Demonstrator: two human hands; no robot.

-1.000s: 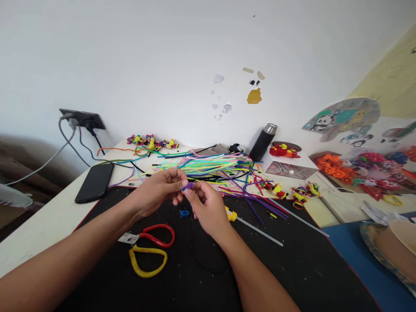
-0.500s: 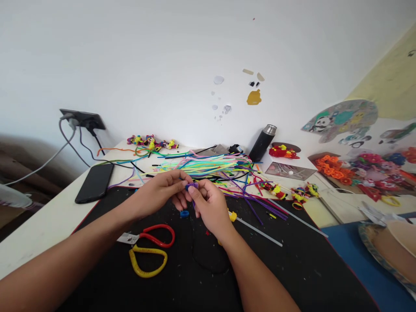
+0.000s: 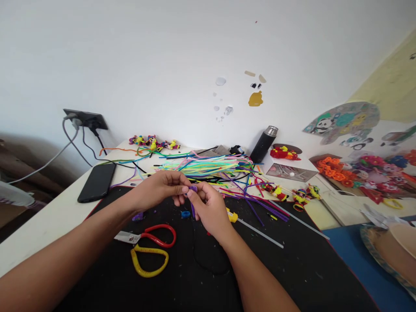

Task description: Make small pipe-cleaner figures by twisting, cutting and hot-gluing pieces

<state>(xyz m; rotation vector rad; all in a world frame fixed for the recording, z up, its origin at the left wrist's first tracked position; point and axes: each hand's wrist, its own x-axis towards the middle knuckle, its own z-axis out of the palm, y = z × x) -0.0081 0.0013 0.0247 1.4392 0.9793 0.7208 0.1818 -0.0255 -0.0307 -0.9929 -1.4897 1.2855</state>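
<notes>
My left hand (image 3: 166, 190) and my right hand (image 3: 210, 209) meet over the black mat, both with thumb and fingers pinched. Between their fingertips is a small curled piece of purple pipe cleaner (image 3: 193, 189), a straight purple end hanging below it. Fingers hide part of the piece. Just under the hands lies a small blue coil (image 3: 185, 214). Scissors (image 3: 150, 261) with one red and one yellow handle lie open near my left forearm. Beside my right wrist is a yellow tool (image 3: 232, 216), partly hidden, with a translucent stick (image 3: 260, 233) extending from it.
A heap of colourful pipe cleaners (image 3: 208, 167) spreads behind the hands. Small figures (image 3: 300, 197) lie at the right and back left. A black phone (image 3: 96, 183) is at the left, a flask (image 3: 264, 145) and white box (image 3: 290, 167) at the back right. A thin black cord crosses the mat.
My fingertips have shifted slightly on the purple pipe cleaner, the left thumb now straighter against it. The whole view has moved a little. A purple bit beside my left forearm now shows.
</notes>
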